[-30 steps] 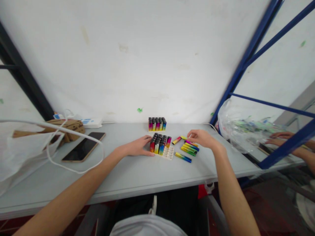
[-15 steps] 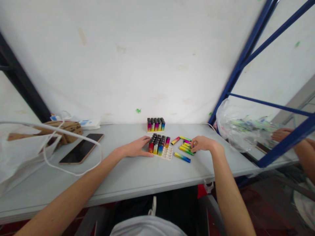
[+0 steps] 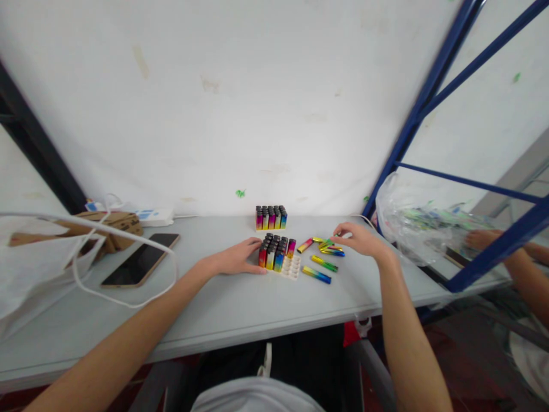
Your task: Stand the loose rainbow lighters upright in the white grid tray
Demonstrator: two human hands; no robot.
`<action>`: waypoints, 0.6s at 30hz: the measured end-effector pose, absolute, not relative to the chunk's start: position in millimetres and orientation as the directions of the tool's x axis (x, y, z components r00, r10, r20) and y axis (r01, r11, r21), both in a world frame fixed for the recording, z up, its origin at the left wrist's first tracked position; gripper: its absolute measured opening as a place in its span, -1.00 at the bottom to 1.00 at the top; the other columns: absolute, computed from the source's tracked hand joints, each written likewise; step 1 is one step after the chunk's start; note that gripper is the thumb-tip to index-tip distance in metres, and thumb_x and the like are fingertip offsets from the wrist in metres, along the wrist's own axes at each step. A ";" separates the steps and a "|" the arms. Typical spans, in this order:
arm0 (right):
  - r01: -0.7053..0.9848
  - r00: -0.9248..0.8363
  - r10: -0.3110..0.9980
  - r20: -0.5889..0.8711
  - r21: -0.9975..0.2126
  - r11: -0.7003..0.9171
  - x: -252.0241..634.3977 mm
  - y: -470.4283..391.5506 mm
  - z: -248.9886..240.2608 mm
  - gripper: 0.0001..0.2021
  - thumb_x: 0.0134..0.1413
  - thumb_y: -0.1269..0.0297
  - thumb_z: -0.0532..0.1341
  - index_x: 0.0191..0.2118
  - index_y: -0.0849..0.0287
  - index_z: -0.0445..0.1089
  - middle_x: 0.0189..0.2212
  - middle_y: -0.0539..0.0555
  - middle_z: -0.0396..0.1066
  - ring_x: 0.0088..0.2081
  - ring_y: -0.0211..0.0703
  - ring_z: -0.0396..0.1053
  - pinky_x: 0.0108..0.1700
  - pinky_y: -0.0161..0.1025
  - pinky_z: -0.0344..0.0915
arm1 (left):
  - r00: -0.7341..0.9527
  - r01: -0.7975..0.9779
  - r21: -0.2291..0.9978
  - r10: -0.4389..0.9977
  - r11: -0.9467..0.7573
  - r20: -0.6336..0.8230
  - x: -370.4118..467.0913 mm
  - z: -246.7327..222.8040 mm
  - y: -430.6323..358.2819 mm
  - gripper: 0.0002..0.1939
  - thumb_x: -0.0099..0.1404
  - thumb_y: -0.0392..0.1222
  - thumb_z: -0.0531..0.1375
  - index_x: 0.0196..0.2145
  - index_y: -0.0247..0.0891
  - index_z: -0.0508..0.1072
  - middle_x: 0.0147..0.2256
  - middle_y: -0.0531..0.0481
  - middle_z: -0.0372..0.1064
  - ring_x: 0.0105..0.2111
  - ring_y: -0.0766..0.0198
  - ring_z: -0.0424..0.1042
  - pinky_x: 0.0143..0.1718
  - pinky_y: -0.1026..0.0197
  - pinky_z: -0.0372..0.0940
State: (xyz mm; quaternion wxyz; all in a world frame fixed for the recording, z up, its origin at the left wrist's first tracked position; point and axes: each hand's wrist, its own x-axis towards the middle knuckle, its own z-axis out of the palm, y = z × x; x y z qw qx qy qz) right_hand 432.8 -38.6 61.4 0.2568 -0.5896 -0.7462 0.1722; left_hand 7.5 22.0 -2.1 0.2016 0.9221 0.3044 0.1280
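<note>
My left hand (image 3: 238, 257) is curved round the left end of a white tray (image 3: 292, 268), its thumb in front and fingers behind. Upright lighters (image 3: 271, 258) with black tops and rainbow-coloured bodies fill the tray's left part, while round holes show at its right. Between thumb and fingertips, my right hand (image 3: 358, 238) pinches a green-and-yellow lighter (image 3: 328, 243), tilted above the loose pile. Several loose lighters lie on the table nearby, among them a blue-yellow lighter (image 3: 317, 274), a green-yellow lighter (image 3: 325, 264) and a red-yellow lighter (image 3: 305, 245).
A second block of upright lighters (image 3: 271, 218) stands near the wall. To the left lie a phone (image 3: 141, 260), a white cable (image 3: 175, 269), brown cardboard (image 3: 115, 226) and a white bag (image 3: 47, 263). A clear plastic bag (image 3: 398, 223) sits by the blue frame (image 3: 407, 134).
My right hand has lifted a green-and-yellow lighter from the pile and shifted slightly up. A blue-ended lighter shows beneath it now. My left hand stays at the tray.
</note>
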 end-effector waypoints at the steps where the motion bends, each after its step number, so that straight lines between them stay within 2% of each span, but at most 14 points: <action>1: 0.742 -0.154 0.957 0.246 -0.611 0.277 430.2 -39.3 62.6 -0.61 0.14 -0.13 0.40 -0.23 0.14 0.60 -0.14 0.21 0.65 -0.06 0.09 0.58 -0.05 -0.10 0.48 | 0.780 0.513 0.451 0.616 -0.731 0.110 7.8 -1.8 21.8 -0.03 0.34 0.47 0.32 0.43 -0.27 0.34 0.42 -0.27 0.27 0.40 -0.19 0.31 0.47 0.01 0.16; 3: 0.585 -0.119 0.938 0.325 -0.741 0.331 420.1 -41.4 64.4 -0.54 0.12 -0.22 0.42 -0.20 0.13 0.58 -0.07 0.22 0.65 -0.01 0.10 0.57 0.01 -0.05 0.50 | 0.775 0.523 0.453 0.624 -0.722 0.101 8.2 -1.5 21.6 -0.02 0.34 0.47 0.33 0.42 -0.30 0.34 0.43 -0.29 0.26 0.41 -0.20 0.30 0.47 0.01 0.17; 5: 0.335 -0.096 0.932 0.350 -0.870 0.362 404.9 -43.7 65.3 -0.52 0.10 -0.26 0.45 -0.19 0.10 0.54 -0.02 0.22 0.66 0.01 0.09 0.58 0.08 0.02 0.50 | 0.771 0.528 0.454 0.629 -0.718 0.099 8.6 -1.8 21.7 -0.02 0.33 0.48 0.33 0.41 -0.31 0.35 0.42 -0.31 0.26 0.41 -0.22 0.30 0.47 -0.01 0.17; 7: 0.077 -0.091 0.934 0.346 -0.933 0.353 387.1 -45.0 65.5 -0.52 0.09 -0.24 0.49 -0.21 0.06 0.47 -0.08 0.18 0.68 -0.01 0.09 0.60 0.11 0.07 0.50 | 0.772 0.521 0.458 0.626 -0.720 0.106 8.7 -2.2 22.0 -0.03 0.33 0.47 0.34 0.41 -0.29 0.36 0.43 -0.31 0.26 0.41 -0.22 0.30 0.47 -0.04 0.17; 9: -0.088 -0.096 0.941 0.325 -0.944 0.317 369.5 -44.6 65.0 -0.52 0.04 -0.19 0.54 -0.22 0.04 0.41 -0.23 0.10 0.66 -0.10 0.07 0.62 0.07 0.08 0.52 | 0.774 0.514 0.463 0.623 -0.722 0.112 8.6 -2.3 22.1 -0.05 0.32 0.46 0.35 0.40 -0.28 0.37 0.43 -0.30 0.27 0.41 -0.23 0.30 0.47 -0.05 0.18; 12: -0.191 -0.109 0.945 0.308 -0.940 0.284 346.0 -41.2 62.2 -0.50 -0.02 -0.14 0.59 -0.23 0.03 0.40 -0.43 -0.04 0.53 -0.30 -0.07 0.56 -0.03 0.01 0.56 | 0.768 0.520 0.467 0.631 -0.715 0.111 8.8 -1.8 21.7 -0.05 0.32 0.44 0.36 0.40 -0.27 0.38 0.43 -0.30 0.26 0.42 -0.24 0.29 0.47 -0.06 0.17; 15: -0.206 -0.127 0.939 0.320 -0.934 0.291 327.6 -37.9 57.1 -0.51 0.01 -0.13 0.58 -0.18 0.03 0.39 -0.49 -0.15 0.39 -0.44 -0.23 0.43 -0.15 -0.12 0.56 | 0.768 0.522 0.472 0.633 -0.710 0.103 9.2 -1.2 20.9 -0.03 0.32 0.44 0.36 0.42 -0.29 0.35 0.44 -0.32 0.24 0.43 -0.23 0.28 0.48 -0.05 0.16; 17: -0.169 -0.150 0.938 0.312 -0.943 0.286 318.2 -37.0 53.0 -0.50 0.07 -0.18 0.53 -0.12 0.00 0.35 -0.49 -0.19 0.34 -0.56 -0.33 0.27 -0.37 -0.24 0.47 | 0.769 0.519 0.475 0.631 -0.711 0.103 9.4 -1.0 20.4 -0.02 0.31 0.45 0.36 0.42 -0.30 0.34 0.44 -0.33 0.24 0.43 -0.22 0.28 0.48 -0.04 0.16; 18: -0.138 -0.163 0.941 0.296 -0.951 0.276 314.1 -36.8 50.9 -0.49 0.10 -0.22 0.49 -0.10 -0.02 0.33 -0.50 -0.20 0.33 -0.61 -0.36 0.15 -0.49 -0.32 0.35 | 0.770 0.517 0.476 0.630 -0.711 0.105 9.4 -1.0 20.3 -0.02 0.31 0.45 0.36 0.41 -0.30 0.35 0.43 -0.33 0.25 0.42 -0.23 0.28 0.48 -0.04 0.16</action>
